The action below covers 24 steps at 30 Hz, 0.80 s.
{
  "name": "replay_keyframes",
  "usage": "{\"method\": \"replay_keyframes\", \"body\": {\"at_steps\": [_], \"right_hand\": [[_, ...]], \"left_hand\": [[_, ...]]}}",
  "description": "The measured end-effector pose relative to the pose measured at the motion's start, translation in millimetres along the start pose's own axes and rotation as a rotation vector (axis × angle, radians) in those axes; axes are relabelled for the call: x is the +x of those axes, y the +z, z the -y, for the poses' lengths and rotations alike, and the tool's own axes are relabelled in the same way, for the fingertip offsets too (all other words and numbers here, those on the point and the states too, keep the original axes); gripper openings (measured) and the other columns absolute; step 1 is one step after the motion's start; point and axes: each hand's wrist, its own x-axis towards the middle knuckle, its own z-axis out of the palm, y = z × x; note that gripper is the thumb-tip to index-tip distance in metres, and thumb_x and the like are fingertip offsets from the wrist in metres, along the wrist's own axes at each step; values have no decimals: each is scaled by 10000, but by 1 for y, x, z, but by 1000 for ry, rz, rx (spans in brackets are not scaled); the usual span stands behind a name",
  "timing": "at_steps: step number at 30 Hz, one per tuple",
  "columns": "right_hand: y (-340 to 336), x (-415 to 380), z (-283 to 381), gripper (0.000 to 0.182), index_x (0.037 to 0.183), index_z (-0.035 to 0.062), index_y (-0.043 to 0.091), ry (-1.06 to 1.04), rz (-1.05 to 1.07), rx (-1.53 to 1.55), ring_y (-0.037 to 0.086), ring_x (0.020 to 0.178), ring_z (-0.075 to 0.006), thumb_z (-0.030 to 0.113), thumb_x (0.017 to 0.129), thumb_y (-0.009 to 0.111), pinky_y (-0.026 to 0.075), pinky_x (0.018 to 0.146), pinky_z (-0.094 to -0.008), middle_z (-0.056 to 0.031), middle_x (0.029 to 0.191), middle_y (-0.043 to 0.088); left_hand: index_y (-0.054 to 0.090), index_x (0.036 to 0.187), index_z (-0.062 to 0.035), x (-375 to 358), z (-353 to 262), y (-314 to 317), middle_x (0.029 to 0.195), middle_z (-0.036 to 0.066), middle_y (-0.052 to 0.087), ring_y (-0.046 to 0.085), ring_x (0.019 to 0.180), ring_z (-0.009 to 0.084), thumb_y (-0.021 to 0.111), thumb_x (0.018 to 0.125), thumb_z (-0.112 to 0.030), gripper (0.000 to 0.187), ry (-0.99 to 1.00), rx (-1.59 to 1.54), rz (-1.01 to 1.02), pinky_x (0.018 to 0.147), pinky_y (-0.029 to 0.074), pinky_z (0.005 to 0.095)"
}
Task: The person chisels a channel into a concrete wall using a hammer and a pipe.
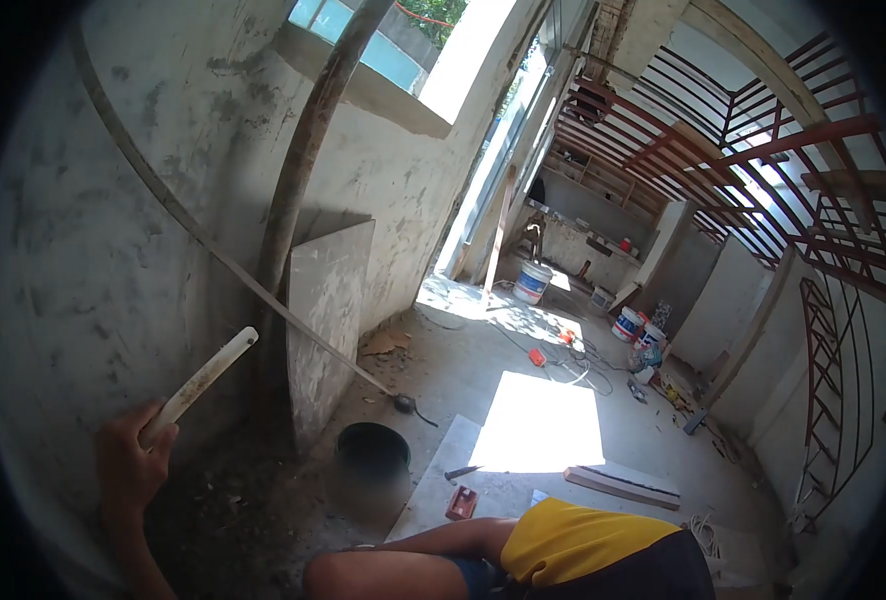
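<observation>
My left hand is raised at the lower left, its fingers closed around the lower end of a long, narrow, off-white piece. The piece slants up to the right, has brown stains and shows a small dark spot near its rounded tip. Its upper end appears in front of the grey wall. My right hand is not visible. At the bottom are a bent bare knee, part of a bare arm and yellow cloth; no hand shows at that arm's end.
A dark bucket stands on the floor near a leaning board. A pole and long thin strip cross the left side. A red box, wooden piece, white buckets and cables lie farther right.
</observation>
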Motion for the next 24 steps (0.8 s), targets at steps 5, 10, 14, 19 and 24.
{"method": "replay_keyframes", "body": {"at_steps": [5, 10, 14, 19, 24], "right_hand": [[25, 38, 13, 276, 837, 12, 662, -184, 127, 67, 655, 690, -277, 288, 833, 655, 483, 632, -454, -158, 722, 660], [24, 78, 23, 288, 826, 15, 658, -363, 248, 119, 649, 674, -263, 303, 833, 660, 481, 623, -458, -150, 706, 656], [-63, 131, 19, 298, 816, 18, 656, -493, 347, 144, 645, 662, -252, 316, 832, 664, 479, 616, -460, -144, 693, 653], [-166, 180, 121, 255, 759, 70, 680, -347, 522, 344, 689, 678, -265, 323, 765, 717, 517, 626, -417, -109, 709, 681], [-234, 202, 213, 208, 768, 69, 716, -746, 188, 348, 698, 695, -274, 276, 758, 728, 529, 644, -397, -124, 743, 710]], "left_hand": [[710, 1056, -4, -10, -8, -10, 906, 210, 705, 691, 818, 358, 760, 766, -169, 337, -94, 28, 67, 758, 523, 398], [731, 1043, -12, -21, -10, -28, 839, 191, 713, 708, 765, 319, 770, 732, -158, 346, -320, 65, 255, 722, 532, 375], [746, 1003, -16, -37, 11, -34, 752, 156, 714, 718, 701, 265, 775, 712, -172, 331, -490, 141, 425, 691, 543, 366], [767, 918, -26, -69, 87, -29, 688, 151, 711, 719, 639, 237, 767, 709, -221, 286, -488, 270, 586, 682, 555, 359], [776, 971, -61, -116, 212, -5, 711, 89, 728, 706, 639, 124, 772, 745, -254, 297, -498, 380, 794, 620, 568, 326]]}}
